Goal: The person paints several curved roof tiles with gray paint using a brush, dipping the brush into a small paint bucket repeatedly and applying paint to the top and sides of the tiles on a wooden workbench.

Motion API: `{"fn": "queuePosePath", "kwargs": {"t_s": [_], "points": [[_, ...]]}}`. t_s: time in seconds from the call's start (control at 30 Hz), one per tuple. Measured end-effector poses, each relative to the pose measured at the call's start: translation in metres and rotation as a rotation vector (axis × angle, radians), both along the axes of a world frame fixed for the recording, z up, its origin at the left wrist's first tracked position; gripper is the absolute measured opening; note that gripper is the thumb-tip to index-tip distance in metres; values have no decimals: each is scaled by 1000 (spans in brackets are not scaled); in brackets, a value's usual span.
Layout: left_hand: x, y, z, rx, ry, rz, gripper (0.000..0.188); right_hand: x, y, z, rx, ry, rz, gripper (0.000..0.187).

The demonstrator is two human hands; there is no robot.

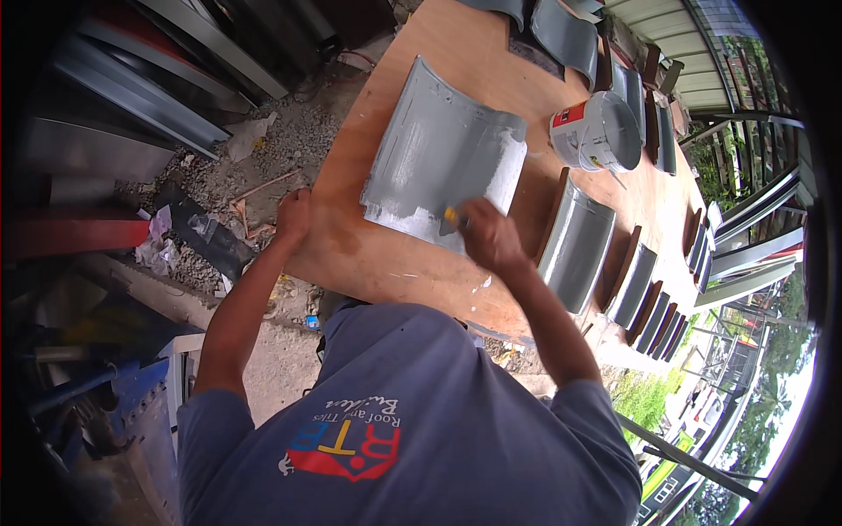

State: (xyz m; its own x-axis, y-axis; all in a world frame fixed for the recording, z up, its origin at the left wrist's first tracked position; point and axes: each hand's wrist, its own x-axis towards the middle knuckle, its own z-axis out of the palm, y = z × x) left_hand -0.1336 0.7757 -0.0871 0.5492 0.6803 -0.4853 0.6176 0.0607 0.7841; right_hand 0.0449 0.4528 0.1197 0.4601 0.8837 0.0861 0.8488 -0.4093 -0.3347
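Observation:
A curved grey roof tile (438,145) lies on a plywood board (360,250) in front of me. Along its near and right edges are streaks of whitish paint. My right hand (493,237) is closed around a paintbrush (453,216), of which a yellow part shows. The brush is at the tile's near edge, and its bristles are hard to make out. At the board's left edge, my left hand (296,216) rests with its fingers curled against the wood.
A white paint bucket (586,133) stands beyond my right hand. More grey tiles (577,241) line the board's right side, several with brown edges. Metal profiles (140,92) lean at the left over gravel ground (285,140). A red beam (79,237) lies nearer.

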Motion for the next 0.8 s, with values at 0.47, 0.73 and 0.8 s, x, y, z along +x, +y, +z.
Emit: {"fn": "queuePosePath", "kwargs": {"t_s": [0.47,0.73,0.8], "points": [[6,-4,11,11,49,-48,54,-44,-19,18,110,296,-331,20],[1,-4,20,86,37,-54,50,-67,11,4,263,-45,-267,18],[0,-3,20,63,66,-43,50,-79,21,-15,274,-24,-235,18]]}}
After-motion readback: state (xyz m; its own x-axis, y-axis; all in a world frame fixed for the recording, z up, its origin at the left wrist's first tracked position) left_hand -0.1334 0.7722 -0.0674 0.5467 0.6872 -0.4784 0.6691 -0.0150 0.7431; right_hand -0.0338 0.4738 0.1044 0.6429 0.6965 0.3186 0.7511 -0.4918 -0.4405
